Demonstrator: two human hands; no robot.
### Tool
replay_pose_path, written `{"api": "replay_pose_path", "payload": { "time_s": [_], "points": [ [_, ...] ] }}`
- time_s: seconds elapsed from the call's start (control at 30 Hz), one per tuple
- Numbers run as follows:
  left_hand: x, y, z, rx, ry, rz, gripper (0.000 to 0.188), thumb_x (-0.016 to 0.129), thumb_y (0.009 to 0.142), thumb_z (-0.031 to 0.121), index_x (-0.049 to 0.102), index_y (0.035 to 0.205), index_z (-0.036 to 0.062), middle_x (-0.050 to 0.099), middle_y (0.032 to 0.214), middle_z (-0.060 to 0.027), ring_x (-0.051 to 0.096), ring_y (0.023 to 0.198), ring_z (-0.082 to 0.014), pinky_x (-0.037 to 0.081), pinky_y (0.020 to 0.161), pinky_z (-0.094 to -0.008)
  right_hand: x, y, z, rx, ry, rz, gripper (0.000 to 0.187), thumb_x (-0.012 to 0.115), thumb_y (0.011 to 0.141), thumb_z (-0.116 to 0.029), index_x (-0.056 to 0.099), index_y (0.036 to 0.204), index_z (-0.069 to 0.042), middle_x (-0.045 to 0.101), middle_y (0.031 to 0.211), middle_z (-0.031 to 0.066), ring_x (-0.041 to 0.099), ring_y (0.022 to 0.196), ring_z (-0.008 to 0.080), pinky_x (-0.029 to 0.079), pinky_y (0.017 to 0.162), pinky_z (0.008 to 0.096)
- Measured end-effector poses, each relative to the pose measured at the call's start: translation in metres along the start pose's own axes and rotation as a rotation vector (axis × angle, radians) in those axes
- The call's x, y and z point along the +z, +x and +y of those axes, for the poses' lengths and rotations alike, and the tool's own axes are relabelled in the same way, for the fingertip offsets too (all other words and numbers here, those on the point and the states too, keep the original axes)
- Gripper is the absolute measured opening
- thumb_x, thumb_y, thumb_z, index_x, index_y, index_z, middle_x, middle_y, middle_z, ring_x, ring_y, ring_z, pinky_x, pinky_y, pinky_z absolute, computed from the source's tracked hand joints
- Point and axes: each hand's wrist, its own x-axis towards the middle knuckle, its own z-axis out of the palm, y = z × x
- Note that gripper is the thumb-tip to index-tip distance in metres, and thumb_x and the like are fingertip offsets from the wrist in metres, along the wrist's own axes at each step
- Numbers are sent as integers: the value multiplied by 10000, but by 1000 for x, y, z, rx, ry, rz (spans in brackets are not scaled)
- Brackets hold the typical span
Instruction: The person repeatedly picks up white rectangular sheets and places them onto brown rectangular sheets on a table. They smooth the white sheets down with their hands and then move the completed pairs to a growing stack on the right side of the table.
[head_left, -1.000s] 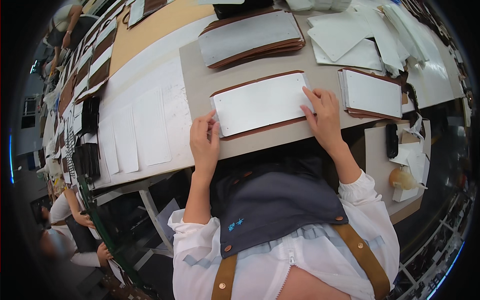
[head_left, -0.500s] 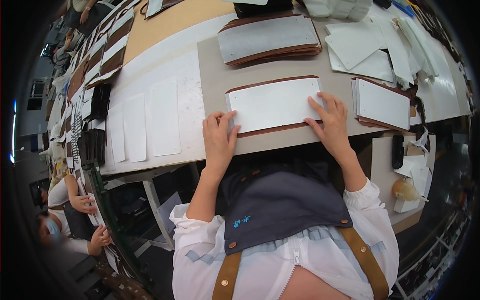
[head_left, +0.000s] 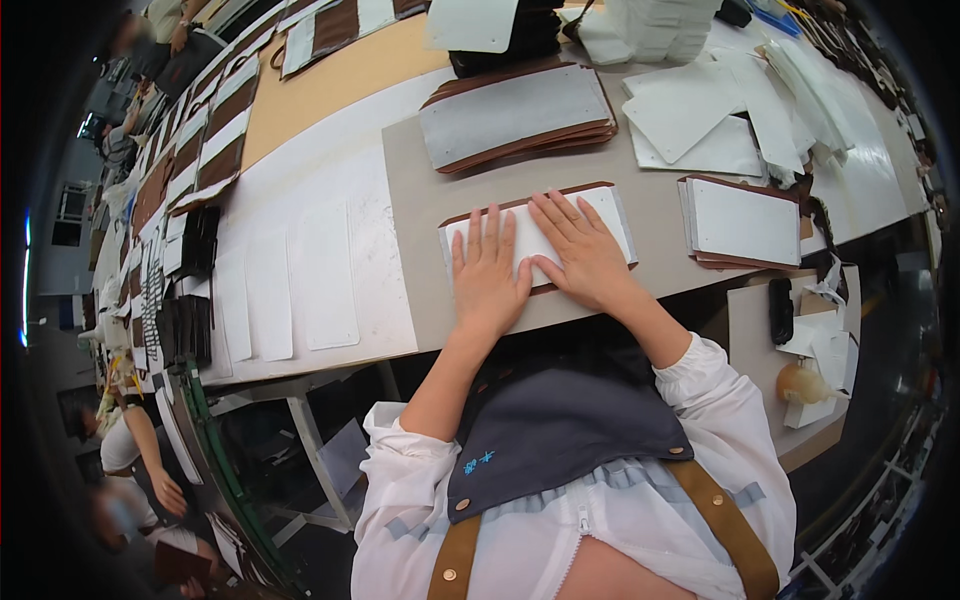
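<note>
A white rectangular panel [head_left: 615, 222] lies on a slightly larger brown piece [head_left: 600, 186], whose edges show above and below it. My left hand [head_left: 487, 275] rests flat on the panel's left half, fingers stretched toward the far edge. Flat on its middle and right lies my right hand [head_left: 585, 255], fingers spread. The two thumbs nearly meet near the close edge. Neither hand grips anything. Beyond them sits a stack of brown pieces with a grey-white panel [head_left: 515, 115] on top. To the right is a smaller stack topped with a white panel [head_left: 745, 222].
Loose white sheets [head_left: 690, 125] lie at the far right. Several white strips [head_left: 325, 275] are laid out on the left. A small side table [head_left: 750, 330] at right holds a yellowish bottle [head_left: 803, 383] and a black object [head_left: 781, 310]. Co-workers sit at the lower left.
My hands have moved from the panel's two ends inward and now lie flat on its top. The whole view has shifted slightly. A co-worker at the lower left has moved their arms.
</note>
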Motion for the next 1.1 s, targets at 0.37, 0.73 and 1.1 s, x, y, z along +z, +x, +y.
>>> {"api": "replay_pose_path", "payload": {
  "time_s": [0.37, 0.73, 1.1],
  "points": [
    [-9, -2, -17, -81, -246, -49, 787, 491, 1035, 501, 243, 1622, 39, 175, 1704, -183, 113, 1589, -336, 95, 1276, -494, -12, -14, 32, 218, 252, 111, 792, 515, 1038, -492, 268, 1599, 9, 291, 1652, 217, 246, 1553, 328, 184, 1266, 448],
    [-73, -52, -65, -584, -1868, 38, 713, 333, 1119, 483, 192, 1613, -11, 223, 1675, -191, 192, 1570, -266, 208, 1256, -429, -29, -62, 1, 202, -67, 2, 770, 565, 1018, -460, 312, 1590, -10, 325, 1654, 156, 284, 1543, 296, 193, 1259, 494],
    [-54, -8, -88, -626, -1209, -180, 536, 627, 1034, 326, 549, 1395, -63, 669, 1141, -91, 594, 983, -121, 472, 828, -262, -23, -63, 1, 208, -64, 44, 814, 574, 986, -529, 351, 1567, -4, 326, 1655, 141, 269, 1548, 286, 180, 1260, 516]
  ]
}}
